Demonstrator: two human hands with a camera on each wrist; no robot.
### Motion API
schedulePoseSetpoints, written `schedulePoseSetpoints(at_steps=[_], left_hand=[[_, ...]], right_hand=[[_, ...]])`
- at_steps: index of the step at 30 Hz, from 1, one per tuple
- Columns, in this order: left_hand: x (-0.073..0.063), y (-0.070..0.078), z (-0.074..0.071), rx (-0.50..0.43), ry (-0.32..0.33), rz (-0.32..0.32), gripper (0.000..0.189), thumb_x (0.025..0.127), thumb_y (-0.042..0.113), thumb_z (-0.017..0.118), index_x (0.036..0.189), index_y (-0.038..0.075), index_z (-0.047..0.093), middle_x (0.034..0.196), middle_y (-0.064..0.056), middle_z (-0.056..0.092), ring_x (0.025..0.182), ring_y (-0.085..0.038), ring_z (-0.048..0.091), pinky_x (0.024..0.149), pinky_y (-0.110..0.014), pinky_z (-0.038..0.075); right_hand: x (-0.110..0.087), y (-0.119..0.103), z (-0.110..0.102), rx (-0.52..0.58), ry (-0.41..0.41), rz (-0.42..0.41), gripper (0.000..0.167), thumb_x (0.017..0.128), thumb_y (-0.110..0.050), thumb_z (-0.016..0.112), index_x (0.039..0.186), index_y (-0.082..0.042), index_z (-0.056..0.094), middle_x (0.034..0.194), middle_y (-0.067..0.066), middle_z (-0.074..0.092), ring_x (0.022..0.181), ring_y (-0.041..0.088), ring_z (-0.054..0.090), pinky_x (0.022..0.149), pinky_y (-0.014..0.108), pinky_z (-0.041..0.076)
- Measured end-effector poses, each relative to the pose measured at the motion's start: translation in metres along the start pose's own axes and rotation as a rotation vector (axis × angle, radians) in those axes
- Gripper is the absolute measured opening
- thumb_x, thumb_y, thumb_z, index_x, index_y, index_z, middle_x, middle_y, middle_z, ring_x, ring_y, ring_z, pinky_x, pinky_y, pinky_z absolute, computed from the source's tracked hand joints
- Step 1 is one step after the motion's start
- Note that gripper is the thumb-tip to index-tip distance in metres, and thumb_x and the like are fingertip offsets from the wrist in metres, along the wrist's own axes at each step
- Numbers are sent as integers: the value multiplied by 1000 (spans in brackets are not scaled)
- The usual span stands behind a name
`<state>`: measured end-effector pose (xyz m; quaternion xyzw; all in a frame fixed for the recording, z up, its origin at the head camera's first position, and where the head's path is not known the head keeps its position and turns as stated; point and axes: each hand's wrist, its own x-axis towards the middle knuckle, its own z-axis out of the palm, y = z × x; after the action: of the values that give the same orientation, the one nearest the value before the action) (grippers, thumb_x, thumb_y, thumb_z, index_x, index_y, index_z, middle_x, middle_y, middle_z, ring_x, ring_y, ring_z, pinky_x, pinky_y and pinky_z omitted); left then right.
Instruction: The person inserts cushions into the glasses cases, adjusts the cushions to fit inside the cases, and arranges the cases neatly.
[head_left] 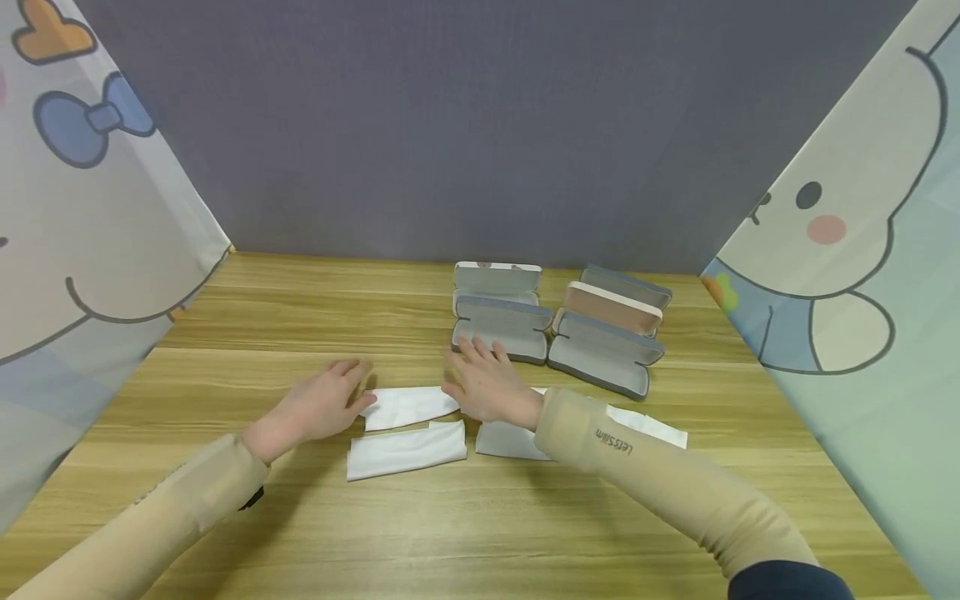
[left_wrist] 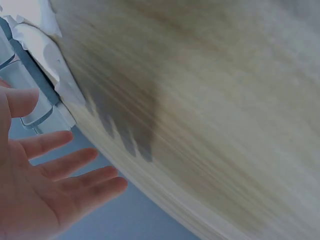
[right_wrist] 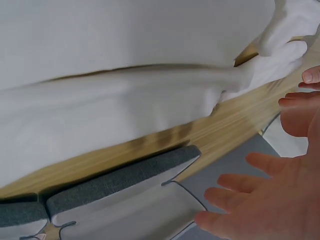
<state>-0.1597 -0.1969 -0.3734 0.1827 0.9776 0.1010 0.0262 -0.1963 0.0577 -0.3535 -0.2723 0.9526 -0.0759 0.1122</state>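
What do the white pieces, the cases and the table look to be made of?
White pieces: likely soft, matte fabric, given the creases and limp folds. Cases: stiff shells, core unclear; dark grey outsides look mottled in the right wrist view, perhaps textile-covered. Table: wood or wood-look laminate, smooth, with streaky grain.

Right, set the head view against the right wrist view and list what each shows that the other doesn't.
Only the head view: the beige fabric sleeves on both forearms, and the blue cartoon bow printed on the white panel at left.

Only the right wrist view: the palm side of the right hand; the head view shows its back.

Both: that hand, folded-looking white cloth pieces, open oblong grey cases, the wood-grain table and the plain grey backdrop.
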Motion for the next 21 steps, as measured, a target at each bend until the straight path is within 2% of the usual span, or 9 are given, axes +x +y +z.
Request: schedulePoseSetpoints(at_steps=[9,13,18,21], left_hand=[[-3,-1,3,16,3,22,52,97,28,56,135,-7,48,137,-33,47,124,-53,45,90,-61,48],[-3,0,4,15,0,25,50,96,27,57,134,-6,50,135,-32,48,123,-52,47,80,-54,55],[-3,1,6,7,-5,24,47,95,23,58,132,-5,52,133,-31,51,122,-54,46,67,-47,57],[-3,0,8,13,-2,27,46,95,23,58,131,-5,53,133,-31,51,122,-54,47,67,-47,57]], right_hand=[[3,-1,9,-20,-59,-12,56,101,-39,43,152,-18,29,161,13,18,149,34,15,121,55,10],[4,-1,14,-37,-74,-19,56,102,-39,42,151,-18,29,160,14,20,148,35,16,120,56,11],[5,0,17,-28,-85,-18,56,102,-38,42,152,-17,28,159,14,21,148,35,17,121,55,11],[5,-1,18,-23,-88,-13,55,102,-37,42,152,-18,29,159,13,23,148,34,18,121,54,11]])
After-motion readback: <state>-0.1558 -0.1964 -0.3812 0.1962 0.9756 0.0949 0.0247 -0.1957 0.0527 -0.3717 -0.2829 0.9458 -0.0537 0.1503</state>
